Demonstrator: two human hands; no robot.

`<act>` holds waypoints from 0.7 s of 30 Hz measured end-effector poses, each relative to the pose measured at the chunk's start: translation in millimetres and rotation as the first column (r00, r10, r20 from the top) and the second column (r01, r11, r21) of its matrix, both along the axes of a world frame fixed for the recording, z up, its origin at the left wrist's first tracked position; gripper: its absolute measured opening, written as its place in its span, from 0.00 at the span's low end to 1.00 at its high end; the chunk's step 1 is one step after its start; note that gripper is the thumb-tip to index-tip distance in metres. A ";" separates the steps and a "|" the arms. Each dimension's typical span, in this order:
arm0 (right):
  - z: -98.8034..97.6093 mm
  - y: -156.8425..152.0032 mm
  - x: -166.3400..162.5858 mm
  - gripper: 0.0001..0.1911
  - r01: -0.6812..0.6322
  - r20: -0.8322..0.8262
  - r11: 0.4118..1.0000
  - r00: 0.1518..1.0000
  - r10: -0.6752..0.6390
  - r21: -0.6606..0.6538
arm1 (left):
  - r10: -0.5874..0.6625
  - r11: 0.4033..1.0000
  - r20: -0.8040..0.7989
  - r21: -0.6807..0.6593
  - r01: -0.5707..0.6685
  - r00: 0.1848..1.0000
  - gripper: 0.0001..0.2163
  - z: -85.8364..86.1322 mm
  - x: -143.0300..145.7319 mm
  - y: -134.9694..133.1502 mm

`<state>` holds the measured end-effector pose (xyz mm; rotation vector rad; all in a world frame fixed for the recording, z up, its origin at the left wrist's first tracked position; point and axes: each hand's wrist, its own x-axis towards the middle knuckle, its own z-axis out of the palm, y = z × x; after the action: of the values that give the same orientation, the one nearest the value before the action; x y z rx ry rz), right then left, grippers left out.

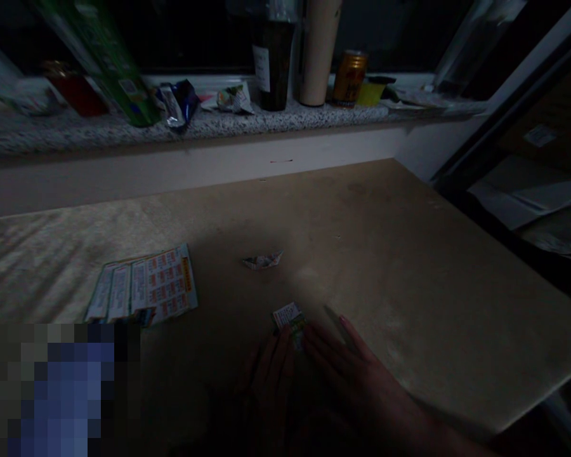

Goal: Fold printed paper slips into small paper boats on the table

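Note:
A small folded piece of printed paper (pixel 290 319) lies on the beige table (pixel 409 254) near its front edge. My left hand (pixel 271 374) rests flat beside it, fingertips touching the paper's lower edge. My right hand (pixel 347 368) lies just to the right, fingers stretched out and pressing on the paper's right side. A small folded paper boat (pixel 262 260) sits a little farther back on the table, apart from both hands. The scene is very dim.
Printed leaflets (pixel 145 285) lie fanned out to the left. On the speckled sill (pixel 219 124) stand a green box (pixel 109 57), a dark bottle (pixel 272 60), a beige flask (pixel 318 51), a golden can (pixel 349 77) and crumpled wrappers (pixel 178 101).

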<state>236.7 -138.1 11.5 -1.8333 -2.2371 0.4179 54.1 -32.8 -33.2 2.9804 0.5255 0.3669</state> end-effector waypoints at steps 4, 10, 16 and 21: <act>1.7 -0.9 1.2 0.40 0.029 -0.046 1.000 0.999 -0.029 0.004 | 0.050 0.999 -0.006 0.012 -0.050 0.999 0.32 3.6 -1.5 -4.5; 22.1 19.6 7.5 0.15 0.502 -0.763 0.854 0.498 -0.412 -0.134 | 0.099 0.995 -0.035 0.013 -0.098 0.995 0.33 8.6 -4.3 -6.4; 9.1 74.6 0.2 0.24 0.362 -0.882 0.814 -0.308 -0.356 -0.455 | 0.118 0.993 -0.050 0.002 -0.118 0.992 0.33 12.3 -1.5 -8.2; -11.0 80.6 -8.0 0.24 0.350 -0.861 0.859 0.213 -0.461 -0.374 | 0.147 0.989 -0.047 -0.002 -0.147 0.988 0.33 12.5 -2.0 -11.5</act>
<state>228.7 -57.5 0.5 -1.4529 -0.8596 1.1360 52.1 -44.4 -20.7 2.9602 0.7528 0.3068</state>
